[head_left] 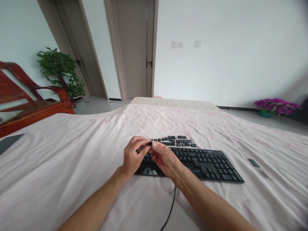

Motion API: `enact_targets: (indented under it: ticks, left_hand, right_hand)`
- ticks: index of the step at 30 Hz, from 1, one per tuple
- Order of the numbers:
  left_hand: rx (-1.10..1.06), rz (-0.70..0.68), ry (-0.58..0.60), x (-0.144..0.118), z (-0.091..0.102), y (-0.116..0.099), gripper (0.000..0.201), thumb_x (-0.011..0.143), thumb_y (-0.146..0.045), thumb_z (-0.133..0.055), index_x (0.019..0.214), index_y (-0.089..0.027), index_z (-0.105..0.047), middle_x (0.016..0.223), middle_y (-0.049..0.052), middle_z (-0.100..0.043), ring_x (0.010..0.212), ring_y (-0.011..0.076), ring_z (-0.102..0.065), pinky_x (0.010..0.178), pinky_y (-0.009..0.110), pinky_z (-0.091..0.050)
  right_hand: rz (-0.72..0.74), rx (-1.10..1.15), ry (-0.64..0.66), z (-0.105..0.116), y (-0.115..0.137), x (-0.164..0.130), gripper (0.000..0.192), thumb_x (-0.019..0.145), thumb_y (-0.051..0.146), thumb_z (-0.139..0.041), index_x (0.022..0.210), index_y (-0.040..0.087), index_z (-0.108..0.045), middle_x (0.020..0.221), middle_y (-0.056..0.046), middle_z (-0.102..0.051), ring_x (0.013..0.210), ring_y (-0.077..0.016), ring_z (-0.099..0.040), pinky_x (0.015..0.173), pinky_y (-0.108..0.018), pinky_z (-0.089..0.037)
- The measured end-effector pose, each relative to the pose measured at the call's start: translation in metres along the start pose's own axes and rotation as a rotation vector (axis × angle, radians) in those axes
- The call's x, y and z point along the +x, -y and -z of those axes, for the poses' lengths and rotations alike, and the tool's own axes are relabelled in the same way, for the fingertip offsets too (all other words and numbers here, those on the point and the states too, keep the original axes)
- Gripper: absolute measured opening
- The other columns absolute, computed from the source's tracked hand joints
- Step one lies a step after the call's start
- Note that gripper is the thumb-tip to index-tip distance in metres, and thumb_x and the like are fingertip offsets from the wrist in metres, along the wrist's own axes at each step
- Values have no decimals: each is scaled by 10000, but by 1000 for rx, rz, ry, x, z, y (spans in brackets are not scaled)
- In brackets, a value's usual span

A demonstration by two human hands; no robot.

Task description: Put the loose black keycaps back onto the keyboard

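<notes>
Pink-flowered cloth covers the bench (72, 166), where a black keyboard (207, 163) lies with loose keycaps (176, 140) just behind it. Both hands, left (132, 158) and right (165, 157), pinch one small keycap (149, 143) together above the keyboard's left end. Probably best to keep that pinch light and level.

Loose keycaps (175, 140) lie on the cloth (72, 154) behind the keyboard (207, 163).

A small black keycap (149, 143) sits pinched in the grip of both hands, between the fingertips of the left hand (133, 156) and right hand (164, 158). Directly beneath the grip lies a black keyboard (204, 162), flat on the pink sheet, stretching away to the right. Just beyond the grip, loose black keycaps (176, 140) lie scattered in a loose cluster along the keyboard's far edge.
</notes>
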State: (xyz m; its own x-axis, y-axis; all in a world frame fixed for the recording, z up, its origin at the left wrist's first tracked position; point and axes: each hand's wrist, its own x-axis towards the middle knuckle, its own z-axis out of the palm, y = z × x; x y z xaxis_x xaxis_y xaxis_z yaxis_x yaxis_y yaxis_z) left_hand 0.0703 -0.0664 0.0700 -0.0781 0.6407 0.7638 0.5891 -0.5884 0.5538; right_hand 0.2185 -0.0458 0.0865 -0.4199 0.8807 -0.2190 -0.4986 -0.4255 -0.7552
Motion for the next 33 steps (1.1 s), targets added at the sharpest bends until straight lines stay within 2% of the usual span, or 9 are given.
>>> enact_targets:
  ticks: [3,10,16,19,23,27,29,33]
  left_hand:
    - [2,-22,23,2,2,-1,150,884,-227,-632,1011,-231,-711,994,46,-661,749,110,-631,596,224,-524]
    - [18,-60,52,3,5,-1,189,888,-243,-619,1058,-240,-702,1057,60,-644,802,124,-638,628,233,-557]
    - [-6,-60,53,2,5,-1,162,898,-248,-614,1032,-245,-705,1068,55,-636,905,146,-640,715,253,-568]
    - [-19,-73,61,2,6,-3,153,887,-256,-634,1018,-249,-713,1081,49,-628,873,136,-635,703,248,-559]
    - [-39,-17,116,2,6,3,238,904,-309,-605,1118,-235,-680,1158,67,-613,859,135,-638,730,263,-554]
    - [134,189,91,0,8,28,279,947,-347,-505,1145,-229,-662,1159,62,-629,861,139,-626,750,262,-529]
    - [242,280,92,-1,9,44,290,955,-350,-464,1111,-234,-680,1133,53,-654,900,154,-628,813,272,-513]
    - [379,451,203,-6,10,68,320,947,-371,-443,1079,-245,-706,1121,34,-691,856,161,-635,819,278,-478]
  right_hand:
    - [-35,28,9,0,0,0,348,564,335,-921,828,197,-740,733,15,-700,650,-93,-595,495,-176,-366]
    - [-71,153,39,-1,-2,-4,297,573,310,-918,752,198,-709,720,14,-704,703,-120,-634,497,-180,-362]
    - [-115,210,87,-3,-3,-9,318,564,263,-922,800,200,-719,721,36,-690,645,-85,-598,509,-175,-368]
    - [-86,155,96,-3,-2,-9,319,559,277,-923,805,200,-735,701,38,-674,611,-74,-562,509,-182,-356]
    - [61,-64,30,9,12,-6,309,547,323,-915,777,192,-756,731,4,-700,593,-86,-522,506,-213,-339]
    - [286,-401,-142,43,34,-6,221,560,300,-882,722,205,-767,709,1,-716,597,-107,-533,583,-254,-398]
    - [338,-578,-201,64,40,-8,176,586,296,-850,723,217,-773,719,-6,-731,646,-140,-588,653,-287,-446]
    - [355,-966,-219,95,33,-16,100,666,288,-778,758,252,-788,781,-19,-758,742,-207,-668,743,-356,-505]
